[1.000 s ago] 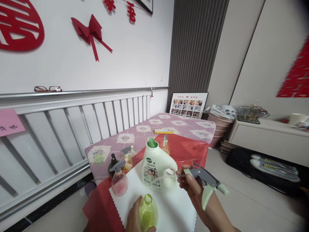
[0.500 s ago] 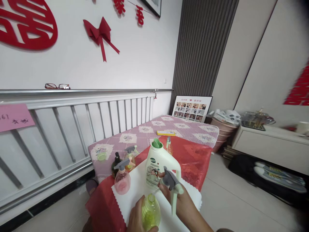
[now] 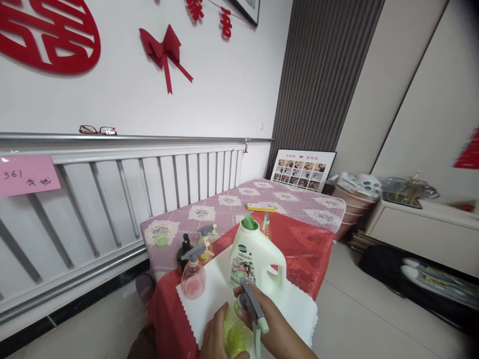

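Observation:
My left hand (image 3: pixel 215 333) is wrapped round a yellow-green spray bottle (image 3: pixel 236 335) at the bottom of the view. With its fingers closed on a grey and pale-green spray head (image 3: pixel 251 302), my right hand (image 3: pixel 266 310) holds it on the bottle's neck; whether it is threaded on I cannot tell. Just behind stands a big pale-green detergent jug (image 3: pixel 258 254) with a handle and an uncapped spout. To the left are a pink spray bottle (image 3: pixel 193 280), a dark pump bottle (image 3: pixel 184 253) and an orange-yellow spray bottle (image 3: pixel 205 248).
A white scalloped mat (image 3: pixel 301 302) lies over a red cloth (image 3: pixel 307 234) on the flowered table (image 3: pixel 228 200). Behind the jug are another spray bottle (image 3: pixel 267 228) and a yellow box (image 3: pixel 261 207). A pale-green cap (image 3: pixel 161 240) lies at left. White railings (image 3: pixel 127 199) border the left side.
My right hand has brought the spray head down and left onto the neck of the yellow-green bottle. My left hand keeps its hold. The camera view has shifted slightly.

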Demonstrator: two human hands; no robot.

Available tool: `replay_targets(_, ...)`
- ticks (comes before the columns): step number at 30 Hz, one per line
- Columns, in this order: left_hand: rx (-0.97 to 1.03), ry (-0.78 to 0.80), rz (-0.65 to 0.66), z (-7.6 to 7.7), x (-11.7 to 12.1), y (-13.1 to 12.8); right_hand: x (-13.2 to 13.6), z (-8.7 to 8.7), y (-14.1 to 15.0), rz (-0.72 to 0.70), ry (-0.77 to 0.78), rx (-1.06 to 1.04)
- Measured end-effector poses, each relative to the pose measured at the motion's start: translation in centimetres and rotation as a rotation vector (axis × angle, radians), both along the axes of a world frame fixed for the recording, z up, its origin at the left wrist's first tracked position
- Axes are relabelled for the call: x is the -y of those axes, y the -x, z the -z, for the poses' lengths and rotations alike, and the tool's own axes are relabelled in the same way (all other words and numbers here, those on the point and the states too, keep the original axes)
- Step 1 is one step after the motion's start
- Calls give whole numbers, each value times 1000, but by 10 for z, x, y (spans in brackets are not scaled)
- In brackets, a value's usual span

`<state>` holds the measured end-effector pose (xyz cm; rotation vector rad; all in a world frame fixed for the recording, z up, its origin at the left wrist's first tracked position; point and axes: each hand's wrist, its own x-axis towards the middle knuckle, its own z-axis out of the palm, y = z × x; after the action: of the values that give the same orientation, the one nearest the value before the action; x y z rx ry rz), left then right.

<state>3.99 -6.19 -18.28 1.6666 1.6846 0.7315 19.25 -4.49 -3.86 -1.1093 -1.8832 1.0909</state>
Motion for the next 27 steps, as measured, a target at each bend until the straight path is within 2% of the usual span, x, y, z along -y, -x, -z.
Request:
replay_targets(9,31,-2,-40,0,1,-3,-3,-10,4,-55,-37,151)
replay_targets(16,15,-50,-39,7,0,-2,-5,1,11,44,-61,197)
replay_targets(22,18,-75,-63,11,0,-1,1,19,10,83,15,73)
replay_targets(27,15,-60,-49,13,0,0,1,15,-2,-22,116,-34)
